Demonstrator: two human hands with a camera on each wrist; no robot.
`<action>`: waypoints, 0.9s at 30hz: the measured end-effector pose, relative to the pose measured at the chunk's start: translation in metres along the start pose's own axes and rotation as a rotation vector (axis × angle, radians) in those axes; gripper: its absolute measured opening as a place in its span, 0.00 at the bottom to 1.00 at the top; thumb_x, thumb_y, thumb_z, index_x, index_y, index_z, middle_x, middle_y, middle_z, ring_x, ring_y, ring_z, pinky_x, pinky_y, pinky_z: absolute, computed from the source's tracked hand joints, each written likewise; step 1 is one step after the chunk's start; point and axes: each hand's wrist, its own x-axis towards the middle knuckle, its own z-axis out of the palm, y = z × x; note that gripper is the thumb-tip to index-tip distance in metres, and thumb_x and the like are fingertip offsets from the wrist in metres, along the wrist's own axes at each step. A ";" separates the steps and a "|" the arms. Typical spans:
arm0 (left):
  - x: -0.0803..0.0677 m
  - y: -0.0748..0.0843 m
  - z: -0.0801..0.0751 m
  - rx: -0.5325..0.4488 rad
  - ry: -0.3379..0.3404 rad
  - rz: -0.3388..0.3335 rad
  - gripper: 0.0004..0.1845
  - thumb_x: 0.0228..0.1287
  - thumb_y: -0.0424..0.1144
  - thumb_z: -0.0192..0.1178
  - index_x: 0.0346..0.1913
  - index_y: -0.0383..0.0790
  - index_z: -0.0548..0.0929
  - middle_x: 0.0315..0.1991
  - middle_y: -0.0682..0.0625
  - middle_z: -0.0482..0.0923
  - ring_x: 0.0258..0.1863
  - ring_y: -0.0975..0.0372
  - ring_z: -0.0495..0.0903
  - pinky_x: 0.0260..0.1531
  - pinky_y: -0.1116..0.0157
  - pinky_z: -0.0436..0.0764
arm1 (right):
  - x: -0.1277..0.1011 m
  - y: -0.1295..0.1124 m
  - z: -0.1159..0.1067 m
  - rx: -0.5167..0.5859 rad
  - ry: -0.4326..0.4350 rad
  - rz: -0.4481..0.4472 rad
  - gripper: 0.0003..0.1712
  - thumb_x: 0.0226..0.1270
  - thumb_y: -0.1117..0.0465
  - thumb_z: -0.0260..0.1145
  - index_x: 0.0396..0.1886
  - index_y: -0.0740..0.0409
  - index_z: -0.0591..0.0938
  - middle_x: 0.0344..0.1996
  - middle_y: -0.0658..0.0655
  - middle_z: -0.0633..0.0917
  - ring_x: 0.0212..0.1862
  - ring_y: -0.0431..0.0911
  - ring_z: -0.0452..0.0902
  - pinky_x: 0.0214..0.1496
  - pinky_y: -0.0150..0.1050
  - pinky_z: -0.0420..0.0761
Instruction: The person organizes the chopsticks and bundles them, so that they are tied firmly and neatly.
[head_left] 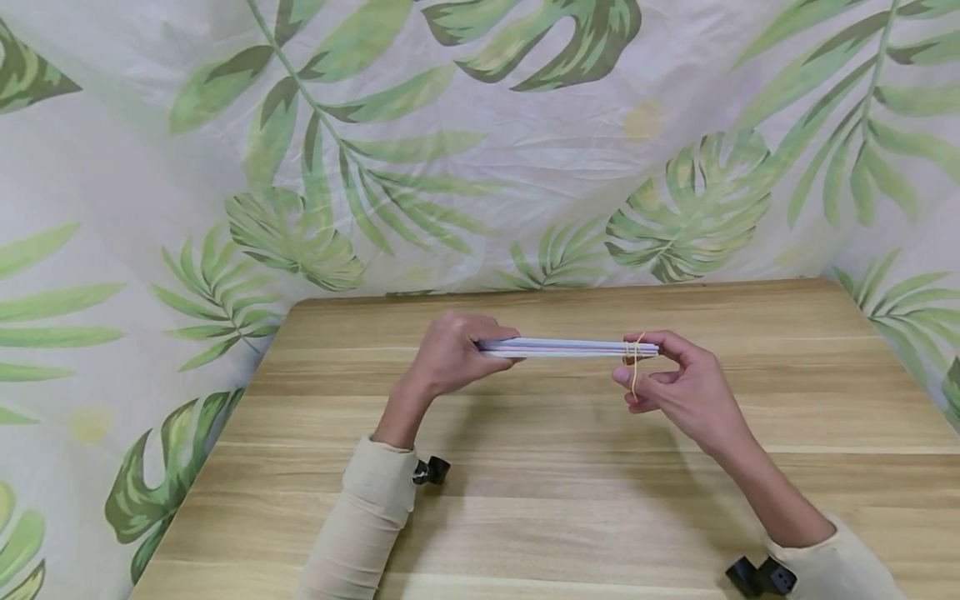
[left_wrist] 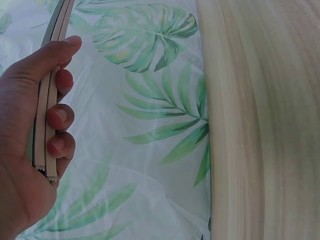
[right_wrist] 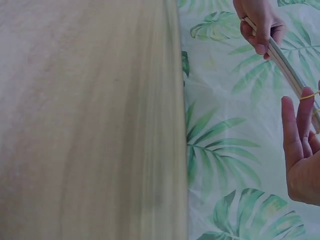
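My left hand grips one end of a thin stack of flat pale pieces, seen edge on and held level above the table. In the left wrist view, the thumb lies along one side of the stack and the fingertips curl against the other. A yellow rubber band is wound round the right end, with one loop stretched down over fingers of my right hand. The right wrist view has this hand partly cut off at the edge, the band across a raised finger.
A wood-grain table lies beneath both hands. Behind and beside it hangs a pale cloth with green leaf prints. Each sleeve has a black wrist device, one at the left cuff and one at the right.
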 end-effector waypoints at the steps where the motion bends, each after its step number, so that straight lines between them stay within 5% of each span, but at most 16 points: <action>1: 0.000 0.000 -0.001 0.004 0.004 0.001 0.09 0.56 0.37 0.82 0.41 0.45 0.97 0.28 0.54 0.90 0.20 0.73 0.71 0.23 0.72 0.69 | 0.000 -0.001 0.000 -0.006 0.002 0.001 0.28 0.72 0.63 0.75 0.67 0.68 0.78 0.45 0.46 0.86 0.31 0.44 0.92 0.39 0.45 0.91; 12: 0.000 -0.001 -0.003 0.018 0.045 0.012 0.07 0.57 0.38 0.81 0.40 0.47 0.96 0.27 0.56 0.90 0.20 0.71 0.73 0.23 0.71 0.71 | -0.002 -0.002 0.006 0.027 -0.016 0.058 0.17 0.72 0.61 0.76 0.54 0.62 0.81 0.43 0.50 0.86 0.32 0.45 0.92 0.41 0.47 0.92; 27: 0.004 0.006 0.011 -0.057 -0.010 0.030 0.09 0.56 0.38 0.82 0.40 0.43 0.97 0.28 0.54 0.90 0.20 0.72 0.72 0.23 0.74 0.68 | 0.001 0.013 0.015 0.181 -0.081 0.053 0.13 0.74 0.68 0.72 0.53 0.52 0.84 0.38 0.47 0.88 0.29 0.42 0.88 0.37 0.46 0.92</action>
